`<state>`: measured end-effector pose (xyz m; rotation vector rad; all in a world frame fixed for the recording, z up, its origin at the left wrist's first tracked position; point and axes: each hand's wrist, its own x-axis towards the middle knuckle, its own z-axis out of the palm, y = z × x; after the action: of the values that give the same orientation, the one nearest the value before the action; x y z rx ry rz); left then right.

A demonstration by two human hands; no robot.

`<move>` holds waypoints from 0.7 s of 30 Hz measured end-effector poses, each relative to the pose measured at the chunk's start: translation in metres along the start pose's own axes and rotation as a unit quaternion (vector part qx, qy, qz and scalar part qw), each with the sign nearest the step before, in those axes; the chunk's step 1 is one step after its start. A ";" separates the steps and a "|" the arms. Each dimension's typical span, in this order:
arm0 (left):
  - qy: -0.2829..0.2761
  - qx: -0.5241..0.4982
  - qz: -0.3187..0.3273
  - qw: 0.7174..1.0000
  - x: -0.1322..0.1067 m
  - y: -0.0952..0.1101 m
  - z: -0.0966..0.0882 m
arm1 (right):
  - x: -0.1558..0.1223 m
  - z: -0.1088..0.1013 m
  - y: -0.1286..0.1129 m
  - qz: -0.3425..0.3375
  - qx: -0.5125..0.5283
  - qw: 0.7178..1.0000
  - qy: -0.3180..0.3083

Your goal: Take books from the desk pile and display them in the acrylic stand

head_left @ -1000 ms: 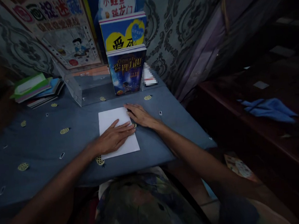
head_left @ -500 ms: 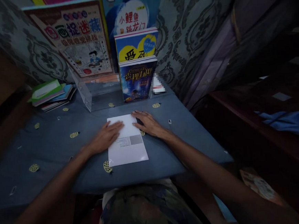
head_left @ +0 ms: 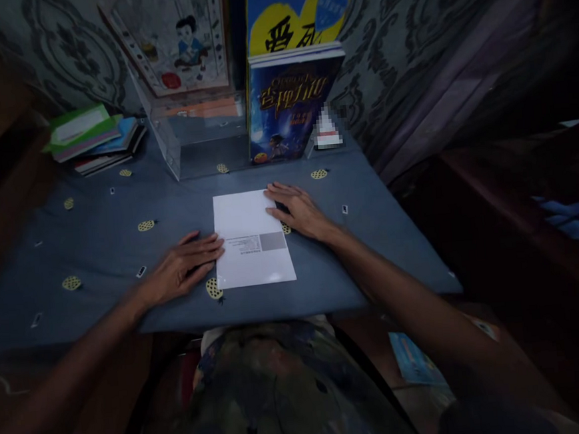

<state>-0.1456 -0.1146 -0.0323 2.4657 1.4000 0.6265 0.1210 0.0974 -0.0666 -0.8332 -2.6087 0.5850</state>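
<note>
A white sheet or thin booklet point(head_left: 253, 263) lies flat on the blue tablecloth, with small print and a grey rectangle across its middle. My left hand point(head_left: 186, 265) rests palm down beside it, fingers stretched out, the tips touching its left edge. At the upper right corner, my right hand point(head_left: 296, 210) lies with fingers extended over the paper's edge. Neither hand grips anything. Whether the white piece is a single sheet or several pages, I cannot tell.
Behind the paper a clear acrylic stand point(head_left: 174, 156) holds upright books, among them a dark blue book point(head_left: 286, 110) in front. A pile of books point(head_left: 95, 138) lies at the back left. The table's right edge slopes toward a dark red surface point(head_left: 470, 162).
My left hand has slid off the top of the paper, down and left to its left edge. My right hand stays at the upper right. The view has tilted downward.
</note>
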 end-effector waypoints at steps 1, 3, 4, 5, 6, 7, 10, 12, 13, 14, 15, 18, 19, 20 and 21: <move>0.000 -0.008 0.005 1.000 -0.007 0.009 0.000 | 0.000 0.000 0.000 0.000 0.001 1.000 -0.001; 0.001 -0.021 0.011 1.000 -0.019 0.025 0.000 | 0.000 0.001 0.001 -0.002 0.000 1.000 -0.002; 0.002 -0.025 0.012 1.000 -0.024 0.031 0.000 | 0.000 0.001 0.001 -0.003 0.000 1.000 -0.002; 0.003 -0.027 0.012 1.000 -0.027 0.036 0.000 | 0.000 0.001 0.001 -0.003 -0.001 1.000 -0.001; 0.004 -0.026 0.014 1.000 -0.030 0.040 0.001 | -0.001 0.001 0.001 -0.004 -0.002 1.000 0.000; 0.004 -0.021 0.016 1.000 -0.031 0.043 0.001 | -0.001 0.001 0.000 -0.003 -0.003 1.000 0.000; -0.003 -0.001 0.031 1.000 -0.027 0.048 0.002 | -0.001 0.000 -0.002 -0.001 -0.004 1.000 -0.003; -0.013 0.010 0.049 0.999 -0.018 0.051 0.005 | 0.000 -0.001 -0.004 0.001 -0.007 1.000 -0.006; -0.018 0.017 0.059 0.998 -0.012 0.053 0.007 | 0.000 -0.001 -0.004 0.002 -0.009 1.000 -0.007; -0.024 0.024 0.069 0.997 -0.005 0.056 0.010 | 0.000 -0.001 -0.005 0.002 -0.011 1.000 -0.007; -0.030 0.032 0.079 0.996 0.003 0.059 0.013 | 0.000 -0.001 -0.005 0.001 -0.013 1.000 -0.007; -0.052 0.054 0.105 0.992 0.029 0.068 0.025 | 0.000 -0.001 -0.005 0.001 -0.017 1.000 -0.008; -0.058 0.060 0.110 0.990 0.037 0.072 0.030 | 0.000 -0.001 -0.005 0.002 -0.019 1.000 -0.009; -0.064 0.065 0.114 0.989 0.046 0.076 0.035 | 0.000 -0.001 -0.005 0.001 -0.022 1.000 -0.010; -0.067 0.070 0.117 0.988 0.054 0.079 0.041 | 0.000 -0.001 -0.005 0.001 -0.024 1.000 -0.010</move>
<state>-0.0422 -0.1091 -0.0225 2.7508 1.1520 0.4081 0.1195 0.0941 -0.0634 -0.8496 -2.6488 0.5364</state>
